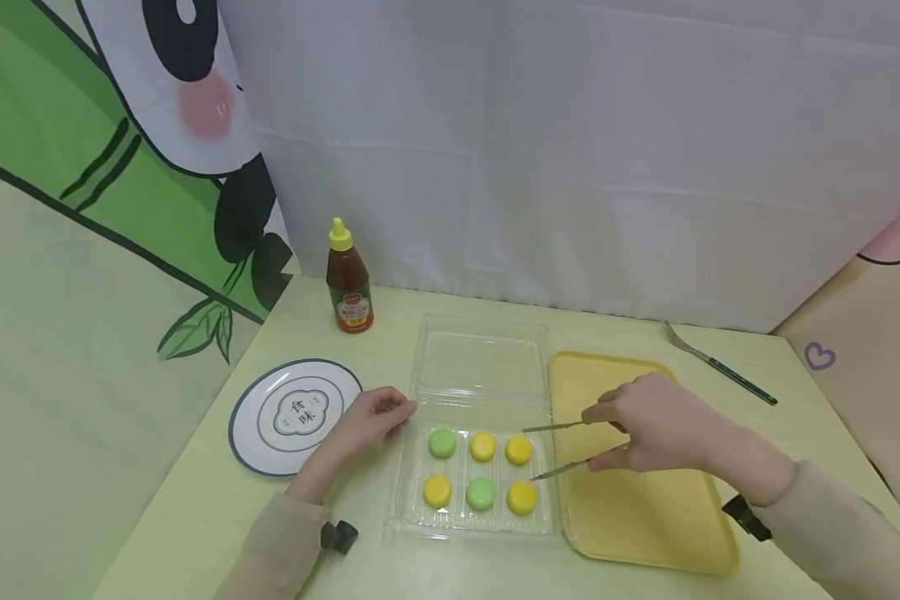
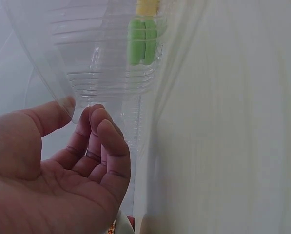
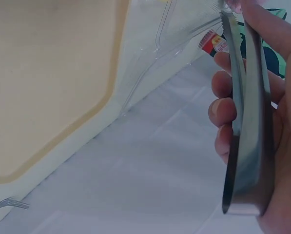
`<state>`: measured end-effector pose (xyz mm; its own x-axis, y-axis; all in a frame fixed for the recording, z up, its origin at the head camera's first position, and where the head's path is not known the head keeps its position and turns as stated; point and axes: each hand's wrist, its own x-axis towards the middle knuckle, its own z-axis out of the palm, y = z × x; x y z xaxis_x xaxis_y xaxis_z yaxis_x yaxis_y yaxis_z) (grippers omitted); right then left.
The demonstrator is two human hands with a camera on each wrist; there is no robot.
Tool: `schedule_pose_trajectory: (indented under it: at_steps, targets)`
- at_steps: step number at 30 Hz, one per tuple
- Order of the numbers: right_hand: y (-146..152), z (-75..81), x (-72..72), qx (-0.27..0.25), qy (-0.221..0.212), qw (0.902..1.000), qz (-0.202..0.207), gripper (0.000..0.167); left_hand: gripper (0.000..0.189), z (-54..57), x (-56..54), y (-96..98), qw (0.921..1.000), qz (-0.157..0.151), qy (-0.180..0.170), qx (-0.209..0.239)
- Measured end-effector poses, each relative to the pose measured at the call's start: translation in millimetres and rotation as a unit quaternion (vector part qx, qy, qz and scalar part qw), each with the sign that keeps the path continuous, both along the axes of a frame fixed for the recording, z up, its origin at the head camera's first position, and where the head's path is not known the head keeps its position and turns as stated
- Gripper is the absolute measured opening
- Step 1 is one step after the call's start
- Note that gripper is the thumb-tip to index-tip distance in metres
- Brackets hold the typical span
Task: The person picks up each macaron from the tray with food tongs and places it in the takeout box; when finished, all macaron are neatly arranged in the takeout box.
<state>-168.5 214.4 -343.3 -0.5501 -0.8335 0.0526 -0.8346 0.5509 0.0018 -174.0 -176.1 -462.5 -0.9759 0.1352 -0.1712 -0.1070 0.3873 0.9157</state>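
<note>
A clear plastic box (image 1: 472, 529) lies with its lid folded back, holding several yellow and green macarons in ridged rows. At its left edge my left hand (image 1: 378, 417) pinches the rim, thumb on one side and curled fingers on the other, as the left wrist view shows. In my right hand (image 1: 656, 425) is a pair of metal tongs (image 3: 252, 126). The tong tips are spread apart over the box's right side, near the back right yellow macaron (image 1: 518, 450) and behind the front right yellow macaron (image 1: 521, 497). Neither macaron is gripped by the tongs.
A yellow tray (image 1: 645, 533) lies right of the box, under my right hand. To the left is a white plate (image 1: 258, 417) with a blue rim. A sauce bottle (image 1: 348, 287) with a yellow cap stands at the back left. Beyond the tray lies a fork (image 1: 720, 367).
</note>
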Motion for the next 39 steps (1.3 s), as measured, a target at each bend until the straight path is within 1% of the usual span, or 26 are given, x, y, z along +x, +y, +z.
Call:
schedule_pose_trajectory:
  at_steps: [8, 12, 16, 19, 23, 26, 30, 35, 39]
  targets:
    - [17.0, 5.2, -6.9, -0.044, -0.018, 0.9986, -0.026, 0.038, 0.021, 0.5, 0.7, -0.5, 1.0000, -0.001, 0.001, 0.002]
    - [30.2, 5.5, -12.7, -0.083, -0.006, 0.9955, -0.045, 0.037, 0.022, 0.5, 0.7, -0.6, 1.0000, -0.003, 0.002, 0.004]
    - [44.9, 2.3, -18.7, -0.120, 0.010, 0.9908, -0.062, 0.035, 0.023, 1.1, 1.7, -1.1, 1.0000, -0.003, 0.003, 0.005]
    - [55.3, -1.6, -22.0, -0.133, 0.021, 0.9881, -0.074, 0.035, 0.024, 1.5, 2.2, -1.2, 1.0000, -0.002, 0.002, 0.003]
    - [68.3, -6.6, -24.3, -0.152, 0.022, 0.9833, -0.097, 0.034, 0.024, 1.7, 2.4, -1.2, 1.0000, 0.000, 0.002, 0.001]
    - [78.5, -10.0, -25.8, -0.162, 0.016, 0.9791, -0.122, 0.033, 0.024, 1.6, 2.5, -1.3, 1.0000, 0.002, 0.001, 0.001]
    - [92.0, -15.4, -28.1, -0.170, 0.019, 0.9741, -0.148, 0.035, 0.024, 1.4, 2.3, -1.4, 1.0000, 0.002, -0.002, 0.001]
    - [107.0, -21.2, -29.5, -0.158, 0.013, 0.9672, -0.199, 0.035, 0.024, 2.1, 2.6, -1.3, 1.0000, 0.002, -0.002, 0.000]
    - [120.3, -26.4, -29.9, -0.146, 0.002, 0.9613, -0.234, 0.031, 0.024, 2.5, 3.1, -0.7, 1.0000, 0.003, -0.001, 0.001]
